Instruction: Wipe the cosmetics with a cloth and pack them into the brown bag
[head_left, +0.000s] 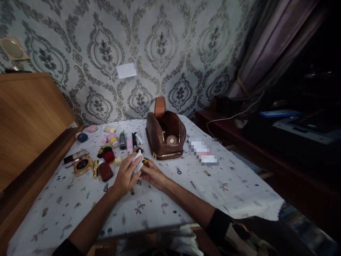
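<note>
My left hand point(124, 177) is closed on a crumpled-looking white tissue point(137, 160), held just above the table in front of the cosmetics. Close against it, my right hand point(154, 175) grips a small item with a dark and gold surface point(145, 162); fingers and tissue hide most of it, so its kind is unclear. Behind the hands stands a brown leather toiletry bag point(167, 147), unzipped, its flap point(160, 106) raised. Left of my hands lie a dark red bottle point(106, 171), a gold lipstick tube point(95, 169) and a square amber perfume bottle point(82, 166).
Several tubes and bottles, among them a green bottle point(122, 140), lie further back. A pixelated flat item point(204, 151) rests right of the bag. The patterned tablecloth point(160, 213) covers the table. A wooden panel point(29, 117) borders the left; a white cable point(237, 115) runs at right.
</note>
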{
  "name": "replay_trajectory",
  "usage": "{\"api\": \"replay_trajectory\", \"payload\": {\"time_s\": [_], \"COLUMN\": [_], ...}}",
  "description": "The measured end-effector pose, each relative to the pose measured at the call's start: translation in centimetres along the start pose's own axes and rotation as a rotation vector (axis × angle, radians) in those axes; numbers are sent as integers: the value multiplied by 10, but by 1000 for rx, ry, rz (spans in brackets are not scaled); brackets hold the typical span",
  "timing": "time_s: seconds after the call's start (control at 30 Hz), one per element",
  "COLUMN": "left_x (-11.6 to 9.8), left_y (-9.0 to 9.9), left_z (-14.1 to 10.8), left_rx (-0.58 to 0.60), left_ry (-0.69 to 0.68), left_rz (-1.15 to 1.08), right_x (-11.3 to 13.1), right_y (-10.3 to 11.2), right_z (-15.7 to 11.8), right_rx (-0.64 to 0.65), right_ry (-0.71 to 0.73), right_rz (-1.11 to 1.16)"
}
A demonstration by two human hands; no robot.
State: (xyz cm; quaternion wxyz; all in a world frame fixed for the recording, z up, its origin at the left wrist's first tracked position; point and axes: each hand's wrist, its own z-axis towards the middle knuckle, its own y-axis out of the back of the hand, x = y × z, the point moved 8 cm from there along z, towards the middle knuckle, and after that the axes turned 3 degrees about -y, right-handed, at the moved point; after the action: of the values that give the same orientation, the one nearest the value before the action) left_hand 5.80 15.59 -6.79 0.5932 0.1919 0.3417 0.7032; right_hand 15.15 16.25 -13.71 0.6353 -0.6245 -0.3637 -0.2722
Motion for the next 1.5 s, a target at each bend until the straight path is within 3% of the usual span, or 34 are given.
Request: {"api": "replay_trajectory", "payload": {"time_s": [0.23,0.43,0.7,0.97,1.27,1.5], "left_x": [8,19,33,41,27,28], "left_y": [-1,-3,-7,-11,-22,-23], "left_z": [-1,-1,-9,-16,-13,-14], "left_rx": [6,-10,-39,-65,51,54], "left_ry": [62,216,403,515,368,359], "left_rz": [-122,-260,-366,-348,-214,-178], "right_x": [-9,-9,-1,-2,0,2], "right_y": [3,0,-2,-8,-5,-15], "right_z": [4,4,-2,-6,-4,-5], "right_rx": [-2,38,-21,25,24,137], "right_ry": [28,25,35,-66,-82,-111], "right_rz": [-371,-388,-221,137,382,330]}}
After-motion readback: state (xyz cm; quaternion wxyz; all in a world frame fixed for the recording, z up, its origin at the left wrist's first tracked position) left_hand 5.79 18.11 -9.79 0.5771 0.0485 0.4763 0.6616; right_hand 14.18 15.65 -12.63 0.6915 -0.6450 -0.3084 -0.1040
